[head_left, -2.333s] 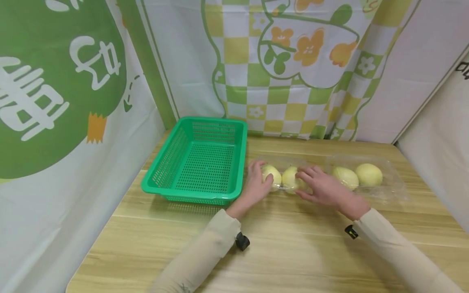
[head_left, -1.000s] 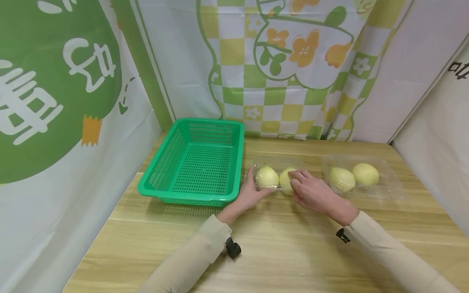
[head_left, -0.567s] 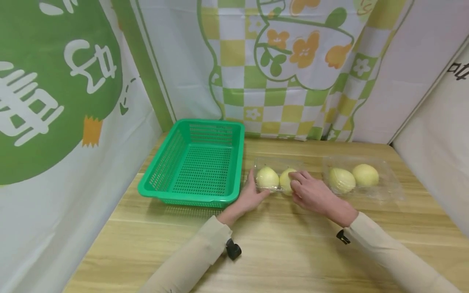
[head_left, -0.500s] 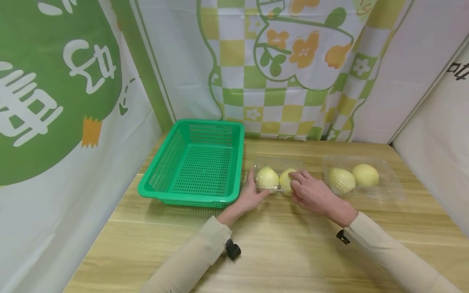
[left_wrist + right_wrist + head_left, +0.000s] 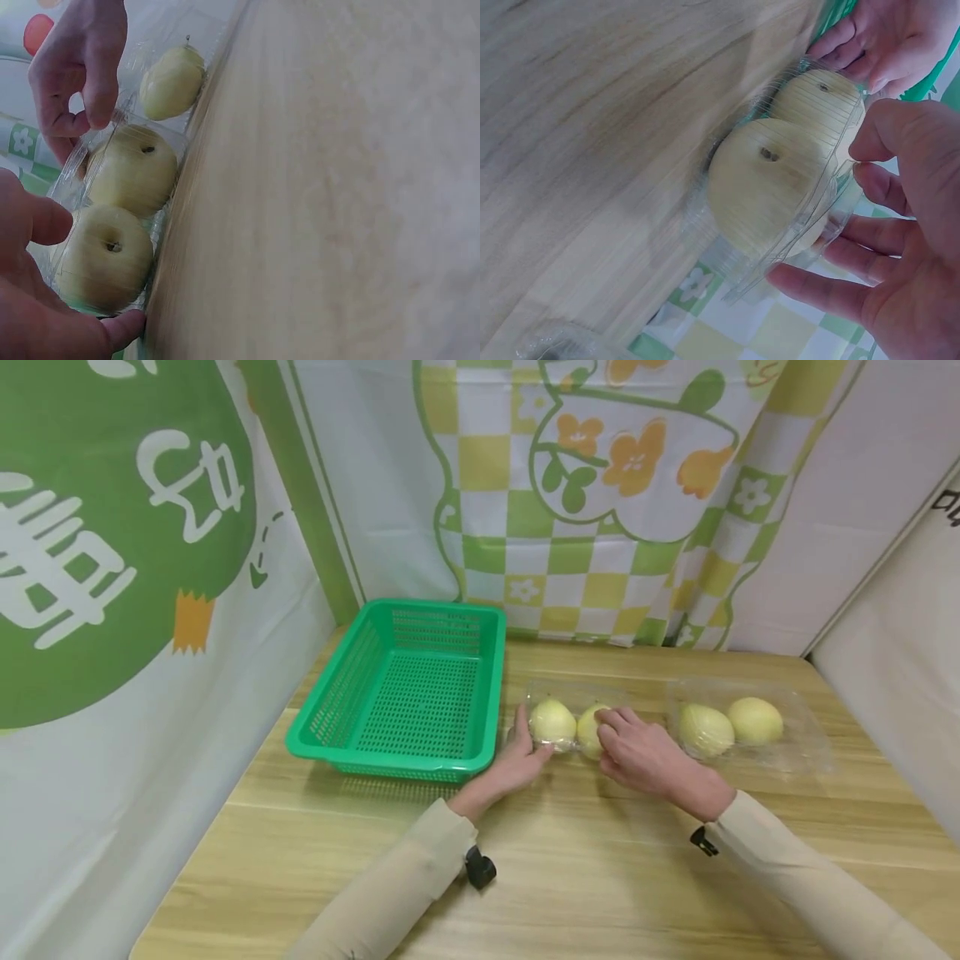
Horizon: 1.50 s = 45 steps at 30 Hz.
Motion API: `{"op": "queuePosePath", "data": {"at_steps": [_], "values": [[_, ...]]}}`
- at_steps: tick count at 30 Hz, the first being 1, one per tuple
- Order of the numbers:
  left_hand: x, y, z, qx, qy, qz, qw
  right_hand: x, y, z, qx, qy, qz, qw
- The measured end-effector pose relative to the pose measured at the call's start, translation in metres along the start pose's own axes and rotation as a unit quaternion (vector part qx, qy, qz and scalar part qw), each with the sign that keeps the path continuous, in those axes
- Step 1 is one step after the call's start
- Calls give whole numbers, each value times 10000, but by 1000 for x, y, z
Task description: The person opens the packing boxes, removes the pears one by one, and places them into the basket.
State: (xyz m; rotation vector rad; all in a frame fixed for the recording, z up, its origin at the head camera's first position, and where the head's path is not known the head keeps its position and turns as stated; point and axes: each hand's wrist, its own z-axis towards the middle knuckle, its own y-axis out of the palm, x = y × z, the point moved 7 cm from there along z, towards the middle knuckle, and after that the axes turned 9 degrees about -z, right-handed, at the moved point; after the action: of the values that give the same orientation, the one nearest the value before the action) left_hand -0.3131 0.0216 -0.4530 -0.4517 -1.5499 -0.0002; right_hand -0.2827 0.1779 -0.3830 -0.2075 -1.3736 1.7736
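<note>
Two pale yellow pears sit side by side in a clear plastic fruit box on the table, under clear plastic. My left hand holds the box's left end, thumb along the front and fingers round the side. At the right end, my right hand pinches the plastic edge between thumb and forefinger, as the right wrist view shows. Its other fingers touch the box's side. Part of the right pear is hidden behind this hand in the head view.
A green perforated basket with nothing in it stands left of the box. To the right lies a second clear fruit box with two pears. Patterned cloth hangs behind the wooden table.
My left hand has slid from over the left pear to the box's left end. My right hand's fingers, spread over the right pear before, have drawn together into a pinch.
</note>
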Motion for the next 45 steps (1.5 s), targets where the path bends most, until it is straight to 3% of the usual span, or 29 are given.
{"op": "queuePosePath", "data": {"at_steps": [6, 12, 28, 38, 45], "values": [[1, 1, 0, -139, -108, 64, 9998, 1, 0, 1, -4, -50, -16, 10000], [4, -2, 5, 129, 185, -32, 9997, 4, -1, 4, -52, -23, 70, 10000], [6, -4, 6, 527, 382, -378, 9972, 8, 1, 4, -147, 74, 335, 9993], [5, -5, 5, 486, -30, -562, 9972, 7, 2, 3, -286, 28, 504, 9983], [7, -6, 11, 664, -147, -557, 9961, 11, 2, 6, -344, 52, 506, 9981]]}}
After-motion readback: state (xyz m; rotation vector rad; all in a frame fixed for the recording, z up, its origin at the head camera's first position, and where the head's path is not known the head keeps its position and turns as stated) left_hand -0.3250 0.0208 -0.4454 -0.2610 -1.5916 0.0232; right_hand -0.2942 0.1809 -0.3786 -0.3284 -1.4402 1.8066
